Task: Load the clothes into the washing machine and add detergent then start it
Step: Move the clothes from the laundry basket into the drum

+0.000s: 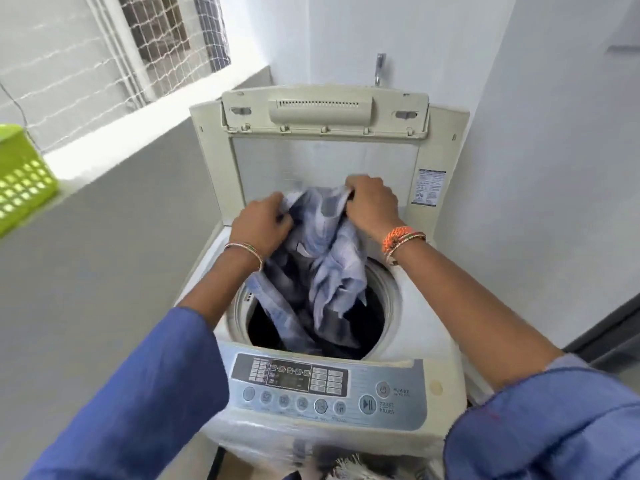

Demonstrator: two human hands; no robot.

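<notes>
Head view, frame centre: left hand (265,220) and right hand (372,202) grip shirt (329,258), bunched over drum (388,299), likely for lowering in.

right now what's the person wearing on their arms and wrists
Both arms have loose blue sleeves pushed up to about the elbow. The left hand has thin bangles at the wrist, gold-toned with small coloured bits. The right hand has a thick orange braided thread band at the wrist, beside thin bangles. No rings can be made out.
</notes>
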